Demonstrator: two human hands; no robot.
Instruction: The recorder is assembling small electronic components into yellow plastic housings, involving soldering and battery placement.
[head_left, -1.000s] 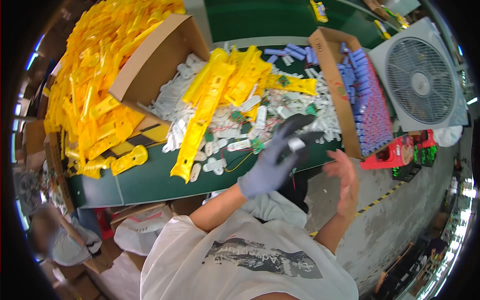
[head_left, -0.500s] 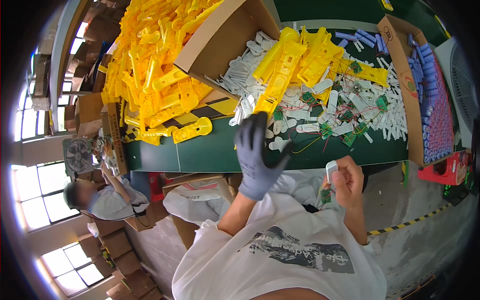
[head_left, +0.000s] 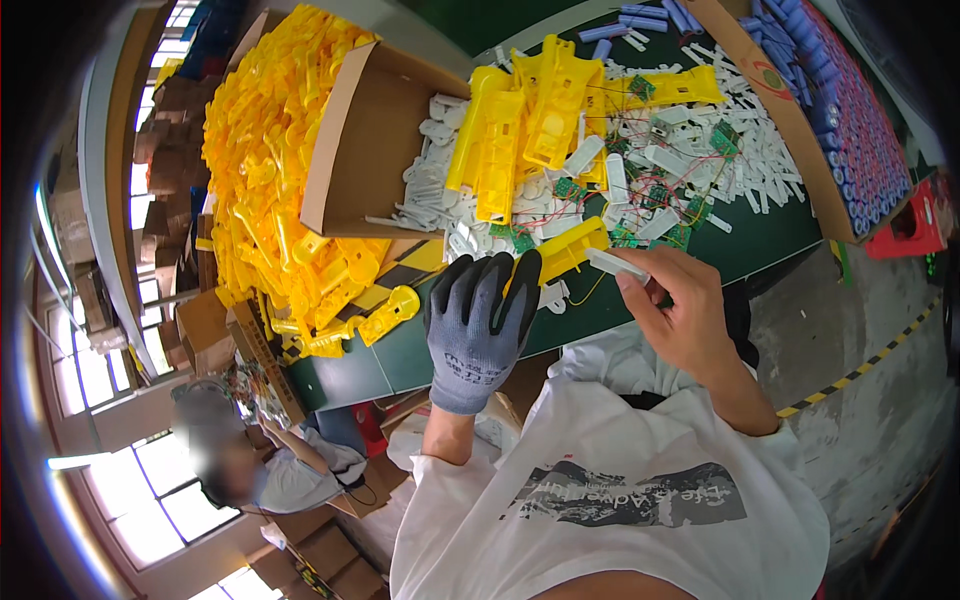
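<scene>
My left hand (head_left: pixel 476 325), in a grey glove with black fingertips, grips one end of a yellow plastic shell (head_left: pixel 568 250) over the near edge of the table. The shell's far end points up and to the right. My bare right hand (head_left: pixel 680 305) pinches a small white oblong plastic piece (head_left: pixel 614 263) between thumb and fingers, close beside the shell's right end. A thin yellow wire (head_left: pixel 592 290) shows below the shell. Whether a circuit board hangs behind my right hand cannot be made out.
Yellow shells (head_left: pixel 500 140), white plastic parts (head_left: pixel 750 160) and wired green circuit boards (head_left: pixel 725 138) cover the green table (head_left: pixel 345 378). An open carton (head_left: pixel 345 150) and a large yellow pile (head_left: pixel 270 190) lie left. Purple cylindrical cells (head_left: pixel 850 150) fill a box at right. Another person (head_left: pixel 300 470) sits far left.
My left hand has drawn a yellow shell from the heap toward me. My right hand has raised the white piece up and left to the shell. The view has turned somewhat.
</scene>
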